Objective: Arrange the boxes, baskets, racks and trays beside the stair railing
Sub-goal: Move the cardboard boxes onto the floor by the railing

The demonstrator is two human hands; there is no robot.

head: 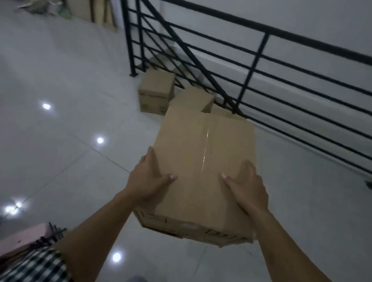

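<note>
Head view: one box carried, two down by the railing.
Left hand [149,180] and right hand [246,190] grip the taped box [204,156] above the floor [62,72]; a small box [157,90] and another box [193,99] sit at the far railing [266,32]. No baskets, racks or trays show.

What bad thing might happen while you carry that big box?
The cardboard box is held only at its near end by the left hand and right hand, so the far end might tip down and slip. It hides the floor ahead, where smaller boxes sit by the stair railing, so a foot might bump them. The glossy tiles may be slippery.
</note>
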